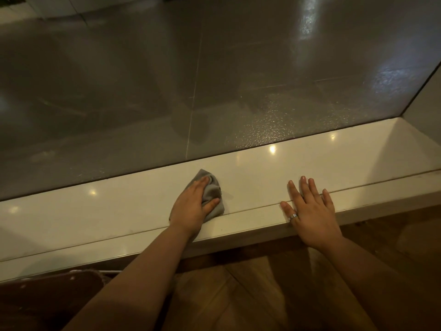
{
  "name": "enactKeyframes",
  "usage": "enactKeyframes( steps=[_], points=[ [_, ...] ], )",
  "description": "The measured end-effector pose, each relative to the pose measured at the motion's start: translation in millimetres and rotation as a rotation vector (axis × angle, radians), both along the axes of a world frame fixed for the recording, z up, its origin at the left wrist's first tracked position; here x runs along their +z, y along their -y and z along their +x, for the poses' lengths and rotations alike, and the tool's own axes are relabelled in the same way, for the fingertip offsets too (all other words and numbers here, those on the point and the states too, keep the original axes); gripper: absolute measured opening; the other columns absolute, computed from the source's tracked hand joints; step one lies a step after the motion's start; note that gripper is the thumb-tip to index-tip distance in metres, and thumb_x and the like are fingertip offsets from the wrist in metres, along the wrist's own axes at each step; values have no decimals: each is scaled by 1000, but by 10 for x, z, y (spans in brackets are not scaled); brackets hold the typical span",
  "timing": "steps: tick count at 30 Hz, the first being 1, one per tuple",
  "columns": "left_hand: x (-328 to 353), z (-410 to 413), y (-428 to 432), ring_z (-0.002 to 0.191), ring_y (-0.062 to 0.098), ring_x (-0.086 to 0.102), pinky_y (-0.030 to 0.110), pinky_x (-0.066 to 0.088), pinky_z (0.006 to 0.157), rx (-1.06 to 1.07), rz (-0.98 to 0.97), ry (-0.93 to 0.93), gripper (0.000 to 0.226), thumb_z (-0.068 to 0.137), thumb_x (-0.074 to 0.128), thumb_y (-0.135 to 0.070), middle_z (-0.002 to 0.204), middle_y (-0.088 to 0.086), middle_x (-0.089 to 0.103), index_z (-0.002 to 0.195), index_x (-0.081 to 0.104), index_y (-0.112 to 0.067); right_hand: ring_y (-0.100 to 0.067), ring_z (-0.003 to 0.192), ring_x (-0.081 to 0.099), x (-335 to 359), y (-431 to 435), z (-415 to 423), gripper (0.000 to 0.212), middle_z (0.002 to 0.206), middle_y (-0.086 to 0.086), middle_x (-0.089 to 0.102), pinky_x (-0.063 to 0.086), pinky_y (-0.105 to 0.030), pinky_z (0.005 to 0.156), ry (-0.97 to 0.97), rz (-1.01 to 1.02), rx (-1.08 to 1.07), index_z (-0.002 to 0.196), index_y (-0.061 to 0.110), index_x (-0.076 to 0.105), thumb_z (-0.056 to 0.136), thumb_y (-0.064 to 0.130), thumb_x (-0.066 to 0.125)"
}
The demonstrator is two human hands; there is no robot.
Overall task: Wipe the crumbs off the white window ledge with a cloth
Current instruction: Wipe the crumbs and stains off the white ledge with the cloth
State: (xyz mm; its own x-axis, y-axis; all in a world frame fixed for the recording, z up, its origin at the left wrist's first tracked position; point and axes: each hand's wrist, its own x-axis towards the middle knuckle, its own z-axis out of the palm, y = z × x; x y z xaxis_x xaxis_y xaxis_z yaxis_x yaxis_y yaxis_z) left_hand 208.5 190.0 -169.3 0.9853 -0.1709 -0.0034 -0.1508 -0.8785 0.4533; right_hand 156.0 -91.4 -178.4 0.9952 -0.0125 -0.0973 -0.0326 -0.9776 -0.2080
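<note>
White window ledge [274,163], glossy with lamp reflections, running below a frosted glass pane [167,91] to a corner wall [424,108] at right; wood floor [238,295] beneath its front edge. Left hand [191,209] presses a bunched grey cloth [212,194] onto the ledge, fingers curled over it. Right hand [310,211], ringed, lies flat and spread on the front lip, holding nothing. Bare ledge extends on both sides.
</note>
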Motion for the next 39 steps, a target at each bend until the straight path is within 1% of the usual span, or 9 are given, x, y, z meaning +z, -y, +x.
enactKeyframes(
  steps=[7,10,13,18,25,29,31,37,39],
  points=[
    [10,100,99,109,19,56,25,40,88,35,-128,139,32,90,55,-27,121,0,59,122,55,-26,-14,140,-22,-21,5,14,94,157,-2,-14,-11,-40,115,8,-6,-5,147,30,-10,65,70,-31],
    [-31,195,78,105,21,57,34,47,86,-8,-151,159,25,87,57,-17,115,-1,63,109,61,-27,-14,141,-21,-21,9,18,91,157,-1,-14,-11,-39,115,13,-3,-10,147,31,-9,67,70,-28],
    [-71,223,51,104,22,59,40,49,92,-11,-198,148,32,80,55,-3,110,2,66,104,67,-22,-14,142,-19,-36,9,14,88,158,-1,-10,-11,-39,115,28,4,-12,148,31,-6,70,70,-24],
    [-54,202,65,97,22,58,28,44,87,4,-200,179,45,74,51,15,104,4,67,102,72,-14,-13,142,-19,-34,7,7,94,158,-2,-9,-10,-39,115,37,16,-16,148,31,-4,67,72,-29],
    [-32,153,92,94,23,51,34,47,79,63,-144,108,41,76,50,16,101,6,61,97,70,-13,-13,142,-18,-50,5,20,87,158,-1,-9,-10,-39,115,39,9,-18,148,31,-4,72,69,-22],
    [4,36,149,89,15,43,21,35,71,69,-157,64,38,76,50,16,99,5,59,93,69,-12,-15,143,-16,-41,10,16,85,158,-1,-8,-10,-39,115,31,6,-18,148,31,-4,73,69,-19],
    [20,-18,164,88,14,42,21,34,70,68,-168,51,39,75,49,16,99,4,58,93,69,-13,-15,144,-15,-31,15,16,82,158,-2,-9,-10,-39,115,18,0,-15,148,31,-5,75,67,-15],
    [55,-100,206,88,13,42,15,32,65,93,-169,22,38,77,48,13,100,3,57,95,68,-14,-18,144,-15,-17,28,28,100,158,-4,-12,-8,-41,116,-10,-1,11,148,29,-8,61,72,-34],
    [70,-129,228,88,13,42,18,33,68,101,-166,7,38,78,48,13,102,4,58,97,68,-14,-19,144,-15,-4,34,26,103,158,-4,-13,-7,-41,116,-18,-6,16,147,28,-9,58,72,-36]
  ],
)
